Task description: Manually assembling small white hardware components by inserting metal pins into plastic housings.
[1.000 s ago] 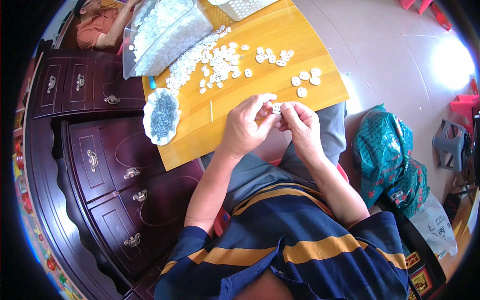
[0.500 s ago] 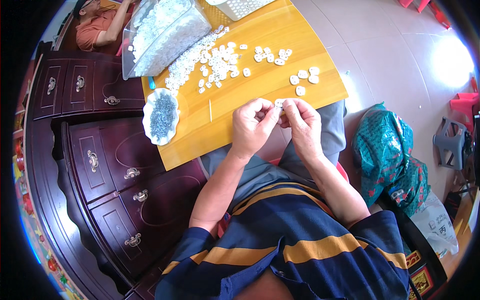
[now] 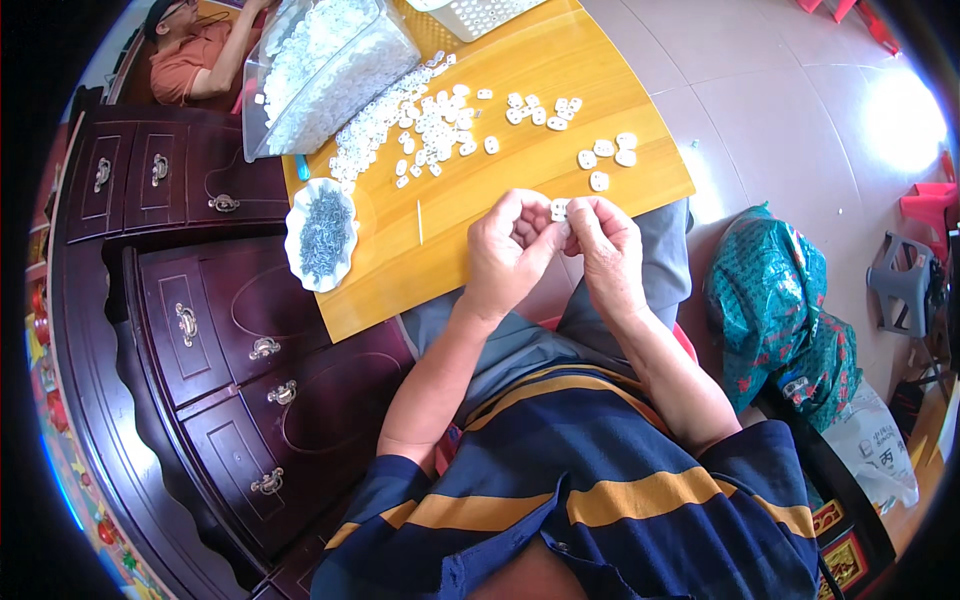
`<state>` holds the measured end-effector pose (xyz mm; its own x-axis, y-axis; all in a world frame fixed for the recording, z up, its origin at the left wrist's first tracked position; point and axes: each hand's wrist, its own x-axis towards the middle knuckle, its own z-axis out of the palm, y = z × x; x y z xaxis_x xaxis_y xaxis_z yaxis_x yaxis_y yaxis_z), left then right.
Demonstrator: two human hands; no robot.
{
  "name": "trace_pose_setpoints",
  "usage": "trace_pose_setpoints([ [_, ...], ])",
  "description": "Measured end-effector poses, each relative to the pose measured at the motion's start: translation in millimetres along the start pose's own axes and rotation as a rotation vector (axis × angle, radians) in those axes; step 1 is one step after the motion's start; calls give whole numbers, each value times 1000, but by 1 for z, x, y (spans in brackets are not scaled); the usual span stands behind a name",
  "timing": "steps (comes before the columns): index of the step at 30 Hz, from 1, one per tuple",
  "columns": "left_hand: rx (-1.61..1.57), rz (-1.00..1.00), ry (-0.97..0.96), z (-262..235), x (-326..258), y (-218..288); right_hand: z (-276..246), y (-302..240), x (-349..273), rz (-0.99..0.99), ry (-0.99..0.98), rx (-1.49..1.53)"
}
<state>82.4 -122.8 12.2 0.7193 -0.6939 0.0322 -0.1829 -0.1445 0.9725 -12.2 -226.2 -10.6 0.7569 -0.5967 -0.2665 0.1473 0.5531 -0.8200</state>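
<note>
Between the fingertips of my left hand (image 3: pixel 513 250) and my right hand (image 3: pixel 606 250) is a small white two-holed plastic piece (image 3: pixel 558 210). Both hands pinch it just over the table's near edge. Fingers partly cover its lower part. Beyond my right hand lie several similar white pieces (image 3: pixel 603 149) in a loose group. A larger spread of white pieces (image 3: pixel 440 125) covers the table further left. A scalloped white dish (image 3: pixel 350 255) full of dark metal screws or pins stands at the left edge, and a thin pale stick (image 3: pixel 420 222) lies near it.
A clear bin (image 3: pixel 262 125) heaped with white pieces stands at the far left of the wooden table (image 3: pixel 385 290), beside a white perforated basket (image 3: pixel 480 18). Dark drawers (image 3: pixel 220 300) flank the left. A green bag (image 3: pixel 770 290) sits on the floor at right. Another person (image 3: pixel 195 60) is at upper left.
My left fingers have shifted slightly, and more of the white piece now shows between my fingertips. Both hands stay in nearly the same place.
</note>
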Motion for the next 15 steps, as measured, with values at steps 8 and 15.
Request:
trace_pose_setpoints([
  [8, 440, 309, -79, -14, 11, 21, 3, -3, -4, 28, -37, -17],
  [15, 454, 334, -59, -11, 11, 20, 0, -6, -2, 66, -38, 25],
])
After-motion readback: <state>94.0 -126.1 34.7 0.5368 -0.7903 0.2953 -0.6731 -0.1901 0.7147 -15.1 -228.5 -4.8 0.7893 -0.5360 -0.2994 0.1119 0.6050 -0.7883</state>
